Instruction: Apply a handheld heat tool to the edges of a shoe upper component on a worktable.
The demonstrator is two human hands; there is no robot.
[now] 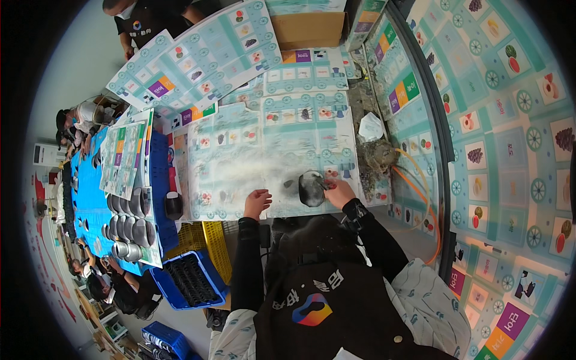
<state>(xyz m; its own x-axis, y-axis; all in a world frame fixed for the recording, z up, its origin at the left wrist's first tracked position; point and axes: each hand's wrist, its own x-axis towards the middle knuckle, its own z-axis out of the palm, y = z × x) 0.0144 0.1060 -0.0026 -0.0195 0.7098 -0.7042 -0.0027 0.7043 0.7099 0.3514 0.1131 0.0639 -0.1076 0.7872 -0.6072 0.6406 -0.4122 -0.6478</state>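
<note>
Near the front edge of the printed worktop (225, 177) lies a black rounded piece (312, 191) with greyish powder on its upper part. My right hand (339, 193) is closed at its right edge, and a small red bit, too small to identify, shows at the fingertips. To the left, my left hand (258, 203) hovers over the front edge with its fingers apart and nothing in them. A smaller dark piece (288, 183) lies just left of the black one. Pale powder (258, 165) is spread over the middle of the worktop.
At left, rows of black curved pieces (131, 230) sit beside a blue crate (189, 279) of dark parts. A dusty round device (381, 155) with an orange hose (429, 207) stands right. Printed panels (207, 51) rise behind; a co-worker (147, 21) stands beyond.
</note>
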